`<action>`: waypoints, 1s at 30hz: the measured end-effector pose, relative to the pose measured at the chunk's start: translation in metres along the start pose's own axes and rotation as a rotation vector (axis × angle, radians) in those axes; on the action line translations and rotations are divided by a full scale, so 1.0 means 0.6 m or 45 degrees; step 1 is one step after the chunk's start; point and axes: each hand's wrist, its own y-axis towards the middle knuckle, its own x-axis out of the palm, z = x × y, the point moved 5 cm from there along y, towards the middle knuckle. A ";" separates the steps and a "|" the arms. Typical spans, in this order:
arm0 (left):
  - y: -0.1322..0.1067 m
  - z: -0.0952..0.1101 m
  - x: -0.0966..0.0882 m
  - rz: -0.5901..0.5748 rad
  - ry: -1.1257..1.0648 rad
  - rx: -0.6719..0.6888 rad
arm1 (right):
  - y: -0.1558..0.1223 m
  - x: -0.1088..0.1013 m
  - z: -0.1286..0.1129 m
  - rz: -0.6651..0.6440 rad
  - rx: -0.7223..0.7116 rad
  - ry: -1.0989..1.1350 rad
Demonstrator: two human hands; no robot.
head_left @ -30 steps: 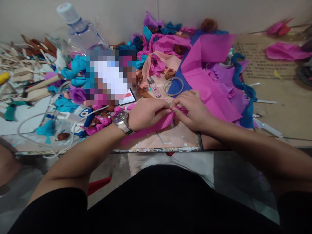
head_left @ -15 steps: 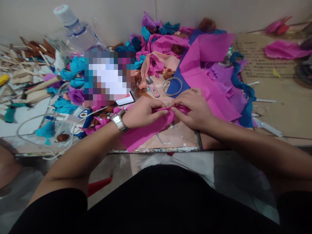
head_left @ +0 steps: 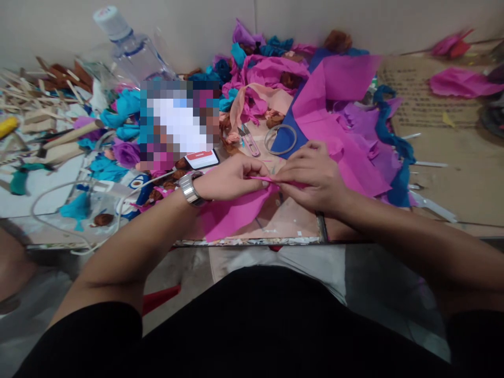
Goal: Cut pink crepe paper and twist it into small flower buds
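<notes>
A strip of pink crepe paper [head_left: 232,212] lies near the table's front edge and runs up between my two hands. My left hand [head_left: 232,178], with a metal watch [head_left: 189,189] on its wrist, pinches the paper's upper edge with closed fingers. My right hand [head_left: 315,176] meets it from the right, fingers curled and pressed on the same gathered pink edge. Both hands touch at the fingertips above the table. Just beyond them lie a small pair of snips [head_left: 249,140] and a roll of clear tape [head_left: 280,139].
Heaps of pink, purple and blue crepe paper [head_left: 346,126] cover the table's middle and back. A clear plastic bottle [head_left: 129,50] stands at the back left beside wooden sticks [head_left: 35,100]. A white cable [head_left: 71,189] loops at left. Cardboard [head_left: 441,131] lies at right.
The pink strip has been drawn out and hangs lower and wider under my left hand. Both hands have shifted slightly up and the pinch has tightened to a thin edge.
</notes>
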 end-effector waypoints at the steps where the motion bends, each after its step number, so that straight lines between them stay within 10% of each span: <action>1: 0.000 0.000 0.000 0.002 -0.007 -0.011 | 0.000 0.000 -0.001 -0.014 0.006 -0.006; 30: -0.015 0.021 0.011 0.387 0.838 0.285 | 0.003 0.004 0.000 0.021 0.040 -0.087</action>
